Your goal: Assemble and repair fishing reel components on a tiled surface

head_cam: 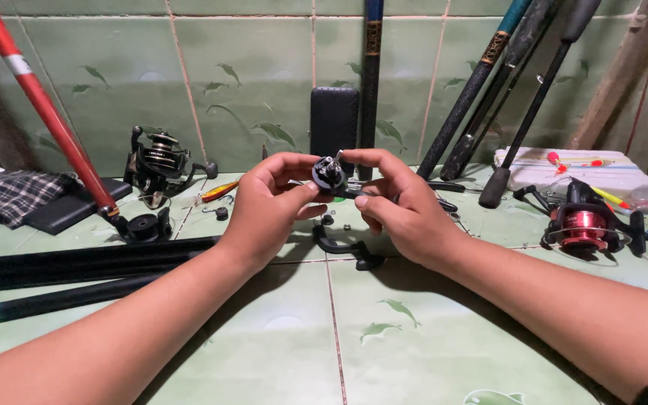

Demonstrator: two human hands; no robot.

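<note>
Together we hold a small black reel part (329, 173) up at the centre of our view, above the green tiled floor (384, 337), lifted clear of the loose bits below so we can see it squarely. Our left hand (264, 210) pinches it from nine o'clock, thumb and fingertips closed on its round body; our right hand (399, 206) comes in from three o'clock, fingers curled shut around the part's far side, index finger arched over the little metal stem that pokes up at twelve o'clock. Both grips are firm on the piece, likely one steadying and one working, though we cannot tell which does which.

Just beneath our hands, at six o'clock, a curved black handle piece (346, 250) and a few small screws lie on the tile. At nine o'clock a black spinning reel (160, 161) stands beside a red rod (46, 112); black rod sections (76, 262) lie across the floor at eight o'clock. At three o'clock rests a reel with a red spool (585, 223), and further rods (489, 90) lean on the wall at one o'clock.
</note>
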